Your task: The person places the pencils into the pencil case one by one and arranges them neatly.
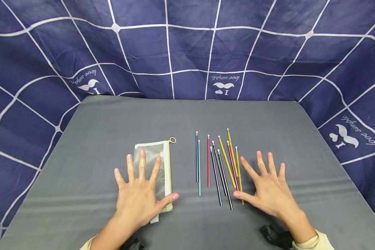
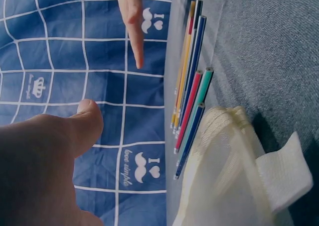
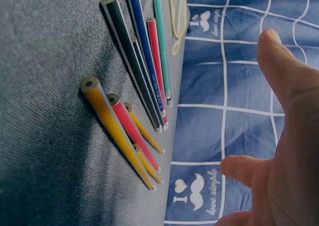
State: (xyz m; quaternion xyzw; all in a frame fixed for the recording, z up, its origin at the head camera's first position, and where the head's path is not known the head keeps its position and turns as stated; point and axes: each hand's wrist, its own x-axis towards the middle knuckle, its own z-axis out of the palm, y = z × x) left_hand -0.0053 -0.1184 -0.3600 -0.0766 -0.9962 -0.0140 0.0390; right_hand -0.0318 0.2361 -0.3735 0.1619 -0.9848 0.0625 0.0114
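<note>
My left hand (image 1: 139, 195), fingers spread, is held above a translucent zip pencil pouch (image 1: 168, 173) with a cream zipper edge and a ring pull (image 1: 173, 140). In the left wrist view the pouch (image 2: 219, 186) lies below the hand, not touching it. Spread likewise, my right hand (image 1: 270, 191) hovers at the right side of a loose group of pencils, its thumb over the ends of the nearest ones. Among them are a teal pencil (image 1: 199, 168), a red pencil (image 1: 208, 161) and a yellow pencil (image 3: 117, 131). Both hands hold nothing.
A grey cloth covers the table (image 1: 112, 118). Behind it and along its sides hangs a dark blue curtain (image 1: 190, 48) with white grid lines. Dark straps (image 1: 276, 236) show near the wrists. A white tab (image 2: 286, 171) sticks out from the pouch's near end.
</note>
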